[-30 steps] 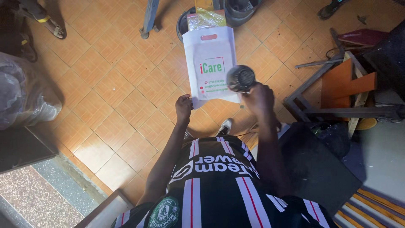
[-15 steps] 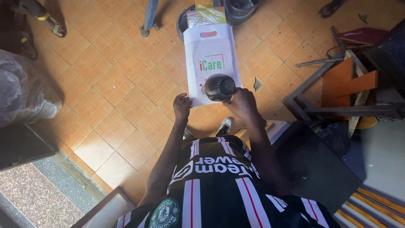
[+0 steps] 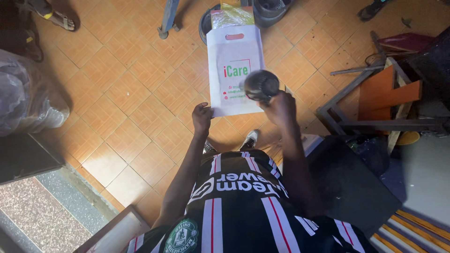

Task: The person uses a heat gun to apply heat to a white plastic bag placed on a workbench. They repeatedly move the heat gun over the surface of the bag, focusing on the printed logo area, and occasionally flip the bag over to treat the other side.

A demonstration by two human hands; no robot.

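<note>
Left hand (image 3: 202, 116) pinching the lower left corner of a white carrier bag (image 3: 234, 70), fingers closed on the edge, thumb on top. Bag stretched flat away from those fingers over the orange tiled floor (image 3: 122, 93), die-cut handle slot at the far end, green and red print on its face. Right hand (image 3: 280, 107) wrapped around a dark round object (image 3: 261, 85), blurred, with a pale sheen on its top; fingers curled shut about its near side, the object hovering over the bag's lower right part, just beyond the fingertips. Exact kind of object not clear through the blur. Between the two hands, the bag's near edge. Beyond the bag's far end, a yellowish clear plastic packet (image 3: 232, 14) lying against a dark round tub (image 3: 208, 21). Close below the right wrist, a black-and-white shoe (image 3: 251, 139) on the tiles. Right of the right-hand fingers, a metal frame with orange wooden panels (image 3: 382, 96). Well to the left of the left-hand fingers, a bulging clear plastic sack (image 3: 23, 98), and a sandalled foot (image 3: 54, 16) of another person at the far left corner. Nearest the camera, a black striped jersey (image 3: 239, 206) with white and red stripes.
</note>
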